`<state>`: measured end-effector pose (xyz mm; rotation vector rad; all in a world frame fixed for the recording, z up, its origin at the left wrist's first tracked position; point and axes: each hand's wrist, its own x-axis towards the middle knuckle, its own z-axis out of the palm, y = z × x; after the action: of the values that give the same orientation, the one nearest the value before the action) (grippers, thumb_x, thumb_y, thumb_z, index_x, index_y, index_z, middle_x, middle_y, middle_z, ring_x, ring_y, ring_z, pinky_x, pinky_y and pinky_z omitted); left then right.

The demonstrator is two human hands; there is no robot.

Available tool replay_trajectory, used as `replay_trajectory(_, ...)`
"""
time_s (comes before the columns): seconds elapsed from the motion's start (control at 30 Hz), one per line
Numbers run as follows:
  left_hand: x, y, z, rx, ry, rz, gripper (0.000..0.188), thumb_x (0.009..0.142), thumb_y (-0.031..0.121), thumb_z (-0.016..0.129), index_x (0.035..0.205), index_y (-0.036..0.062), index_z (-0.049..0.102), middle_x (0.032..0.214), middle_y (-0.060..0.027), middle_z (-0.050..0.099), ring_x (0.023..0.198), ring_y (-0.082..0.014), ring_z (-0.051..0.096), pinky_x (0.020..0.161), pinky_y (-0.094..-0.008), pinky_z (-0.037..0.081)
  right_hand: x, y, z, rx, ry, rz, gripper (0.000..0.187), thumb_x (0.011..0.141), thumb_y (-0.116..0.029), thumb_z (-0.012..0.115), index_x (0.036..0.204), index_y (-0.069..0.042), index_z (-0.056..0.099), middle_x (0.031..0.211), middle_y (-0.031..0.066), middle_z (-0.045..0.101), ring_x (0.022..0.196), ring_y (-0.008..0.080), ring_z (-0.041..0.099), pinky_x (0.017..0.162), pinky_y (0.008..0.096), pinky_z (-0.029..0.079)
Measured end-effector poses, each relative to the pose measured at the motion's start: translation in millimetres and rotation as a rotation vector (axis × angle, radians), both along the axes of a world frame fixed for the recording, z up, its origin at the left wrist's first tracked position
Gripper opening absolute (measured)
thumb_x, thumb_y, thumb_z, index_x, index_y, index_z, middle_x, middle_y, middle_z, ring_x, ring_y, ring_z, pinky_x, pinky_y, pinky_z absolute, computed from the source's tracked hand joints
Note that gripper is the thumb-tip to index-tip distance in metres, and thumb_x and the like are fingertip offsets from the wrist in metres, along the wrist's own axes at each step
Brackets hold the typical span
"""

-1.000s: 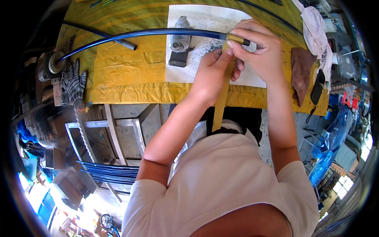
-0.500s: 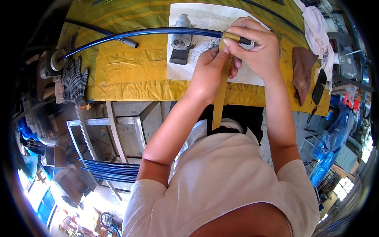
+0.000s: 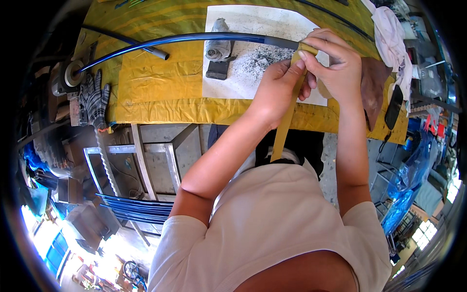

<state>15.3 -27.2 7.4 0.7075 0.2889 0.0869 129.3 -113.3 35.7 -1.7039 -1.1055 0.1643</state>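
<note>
In the head view, the left hand (image 3: pixel 279 86) pinches a yellow strip (image 3: pixel 284 127) that hangs below it, while the right hand (image 3: pixel 339 68) grips that strip where it bends round the right end of a blue rod (image 3: pixel 194 37) passing over a white sheet (image 3: pixel 219 90).

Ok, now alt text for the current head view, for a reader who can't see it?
A left hand and right hand pinch a yellow strip at one end of a long dark-blue rod. Beneath, white paper scattered with dark specks lies on a yellow-covered table; a patterned grey glove is at left.
</note>
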Motion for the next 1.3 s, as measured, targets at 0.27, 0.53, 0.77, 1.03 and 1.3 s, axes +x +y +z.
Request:
replay_trajectory(0.27,-8,10,-1,-0.005,0.044,0.052,0.026,0.097,0.023,0.042,0.088,0.0016,0.053,0.075,-0.0055,0.055,0.063,-0.0121,0.048,0.058,-0.0248,0.039,-8,14,-5,-0.027,0.042,-0.012,0.018,0.071,0.001,0.070,0.089,0.003,0.067,0.086,0.0064,0.062,0.064,0.0101,0.059,0.052,0.0231,0.050)
replay_trajectory(0.53,-18,29,-1,0.002,0.072,0.068,0.025,0.097,0.021,0.040,0.088,0.0021,0.052,0.075,-0.0052,0.055,0.063,-0.0113,0.048,0.058,-0.0248,0.039,-13,36,-7,-0.026,-0.098,0.027,0.019,0.068,-0.002,0.072,0.085,0.002,0.067,0.079,0.0059,0.061,0.068,0.0139,0.058,0.058,0.0244,0.048)
replay_trajectory(0.77,-19,29,-3,0.021,0.075,0.083,0.025,0.097,0.021,0.039,0.087,0.0027,0.052,0.074,-0.0049,0.055,0.062,-0.0112,0.048,0.058,-0.0248,0.039,-15,38,-7,-0.040,-0.101,0.007,0.019,0.066,-0.003,0.072,0.084,0.002,0.067,0.075,0.0064,0.061,0.068,0.0175,0.056,0.061,0.0266,0.047)
replay_trajectory(1.03,-18,25,0,0.057,0.073,0.107,0.026,0.097,0.022,0.039,0.086,0.0028,0.052,0.074,-0.0053,0.055,0.061,-0.0113,0.047,0.057,-0.0250,0.039,-14,36,-5,-0.017,-0.098,0.027,0.018,0.067,-0.004,0.072,0.084,0.002,0.067,0.075,0.0062,0.061,0.068,0.0179,0.055,0.061,0.0276,0.047)
replay_trajectory(1.3,-16,18,4,0.044,0.065,0.103,0.025,0.097,0.022,0.041,0.086,0.0027,0.051,0.074,-0.0052,0.055,0.061,-0.0114,0.048,0.057,-0.0245,0.039,-11,27,-3,-0.027,-0.098,0.006,0.020,0.067,-0.006,0.073,0.085,0.001,0.067,0.077,0.0069,0.061,0.068,0.0179,0.057,0.061,0.0270,0.047)
